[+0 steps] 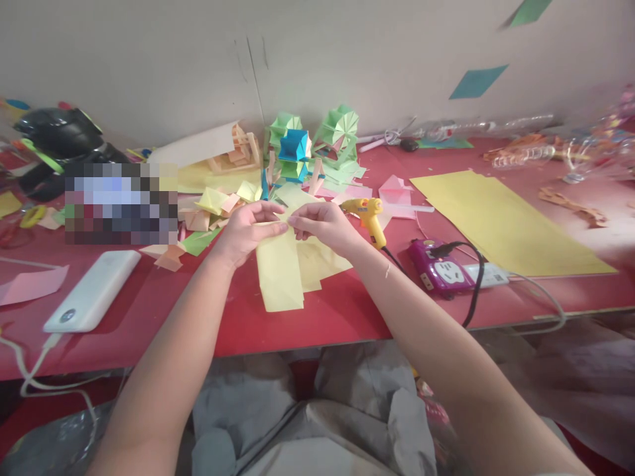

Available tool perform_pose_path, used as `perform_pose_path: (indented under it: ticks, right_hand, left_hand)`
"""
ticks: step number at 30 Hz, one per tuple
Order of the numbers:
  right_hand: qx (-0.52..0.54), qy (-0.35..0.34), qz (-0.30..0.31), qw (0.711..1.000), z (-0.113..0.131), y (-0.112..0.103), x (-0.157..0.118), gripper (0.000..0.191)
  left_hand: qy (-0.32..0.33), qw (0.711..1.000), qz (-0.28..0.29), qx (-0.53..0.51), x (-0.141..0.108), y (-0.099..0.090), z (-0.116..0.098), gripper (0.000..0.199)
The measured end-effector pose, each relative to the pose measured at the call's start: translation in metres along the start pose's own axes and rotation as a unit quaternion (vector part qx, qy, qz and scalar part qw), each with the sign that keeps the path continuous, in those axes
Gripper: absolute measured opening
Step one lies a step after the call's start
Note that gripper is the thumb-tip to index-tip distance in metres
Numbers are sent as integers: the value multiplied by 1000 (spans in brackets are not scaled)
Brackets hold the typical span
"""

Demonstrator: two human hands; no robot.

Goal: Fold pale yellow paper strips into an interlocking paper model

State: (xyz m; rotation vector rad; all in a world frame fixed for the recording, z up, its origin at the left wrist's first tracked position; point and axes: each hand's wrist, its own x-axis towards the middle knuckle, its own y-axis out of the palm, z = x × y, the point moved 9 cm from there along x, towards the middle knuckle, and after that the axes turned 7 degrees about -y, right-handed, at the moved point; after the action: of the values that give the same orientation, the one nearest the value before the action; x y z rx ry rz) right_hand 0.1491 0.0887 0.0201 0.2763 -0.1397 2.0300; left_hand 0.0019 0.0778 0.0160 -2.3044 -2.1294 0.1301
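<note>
A pale yellow strip of folded paper (280, 277) hangs slightly tilted over the red table, its lower end near the front edge. My left hand (245, 235) pinches its upper edge, thumb in front and fingers curled behind. Close beside it, my right hand (325, 225) has thumb and forefinger pressed together at the paper's top right corner; the fingertips almost touch those of the left. Under the strip lie other pale yellow sheets (325, 264). Just right of my right hand rests a yellow glue gun (367, 215).
Folded green paper shapes (340, 129) and a blue one (295, 145) stand at the back. To the right lie a purple power socket (441, 268) with cords and large yellow sheets (506, 225). A white power bank (94, 291) with a cable sits left, near paper scraps (201, 241).
</note>
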Motion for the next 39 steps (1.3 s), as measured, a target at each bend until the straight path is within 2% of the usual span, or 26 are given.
perform_pose_path:
  ticks: [6,15,20,24,32,39]
  right_hand:
    - [0,-16,-6,1000,-2,-1,1,33]
    - [32,-55,4,998,5,-3,2,39]
    - [64,-55,34,996,3,0,2,37]
    - [73,-44,44,995,0,2,2,37]
    - [71,-76,37,994,6,2,2,37]
    - [44,-71,17,996,4,-1,2,40]
  left_hand:
    - [-18,999,22,-22,0,7,4,35]
    - [-44,997,5,-68,1,0,9,26]
    - [-96,987,68,-108,-2,12,11,27]
    - [-100,983,92,-126,-4,19,9,26]
    - [-117,980,88,-134,-3,19,13,25]
    - [-111,982,71,-136,-2,15,14,26]
